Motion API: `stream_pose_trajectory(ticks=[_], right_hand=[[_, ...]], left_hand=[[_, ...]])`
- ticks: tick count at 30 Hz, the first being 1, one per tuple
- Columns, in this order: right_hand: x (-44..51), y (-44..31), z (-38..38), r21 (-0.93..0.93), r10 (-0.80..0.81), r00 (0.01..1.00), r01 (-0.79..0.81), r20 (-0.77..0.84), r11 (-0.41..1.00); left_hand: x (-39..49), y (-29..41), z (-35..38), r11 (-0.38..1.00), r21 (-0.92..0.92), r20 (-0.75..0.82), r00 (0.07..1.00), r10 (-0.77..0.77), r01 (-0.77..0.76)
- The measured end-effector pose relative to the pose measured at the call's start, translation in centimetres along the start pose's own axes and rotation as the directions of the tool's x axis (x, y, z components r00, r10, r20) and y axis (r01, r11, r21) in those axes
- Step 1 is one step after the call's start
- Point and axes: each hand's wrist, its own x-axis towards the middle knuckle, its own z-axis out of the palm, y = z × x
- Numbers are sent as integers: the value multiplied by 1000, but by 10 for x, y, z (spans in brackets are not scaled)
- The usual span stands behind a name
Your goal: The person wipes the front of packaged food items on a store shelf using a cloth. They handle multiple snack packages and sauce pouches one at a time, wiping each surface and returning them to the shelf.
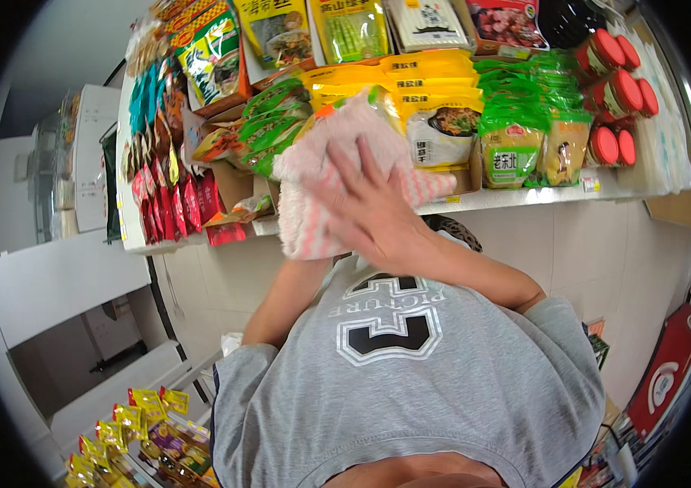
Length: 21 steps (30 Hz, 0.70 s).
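Observation:
A pink and white fluffy cloth [308,213] with wavy stripes hangs bunched in front of my chest, at the shelf's front edge. My right hand [370,207], blurred, lies flat across it with the fingers spread. My left forearm [287,293] comes up from below and disappears behind the cloth. That hand is covered, so its grip cannot be seen. Just beyond the cloth are yellow-topped food packets [440,122] and green packets [278,116], partly hidden by it.
The white display shelf [528,196] holds red-lidded jars [617,94] at right and hanging red sachets [168,210] at left. Bagged goods [275,30] stand in boxes at the back. Yellow packets [110,433] sit on another rack at lower left.

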Motion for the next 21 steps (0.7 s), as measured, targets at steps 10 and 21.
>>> stream_pose_trajectory(ticks=[10, 21], right_hand=[[74, 72, -109, 296, 12, 981, 46, -192, 954], [43, 14, -112, 248, 181, 980, -156, -80, 956]], left_hand=[[-38, 41, 53, 934, 351, 120, 993, 18, -60], [18, 51, 10, 971, 200, 14, 990, -138, 133]])
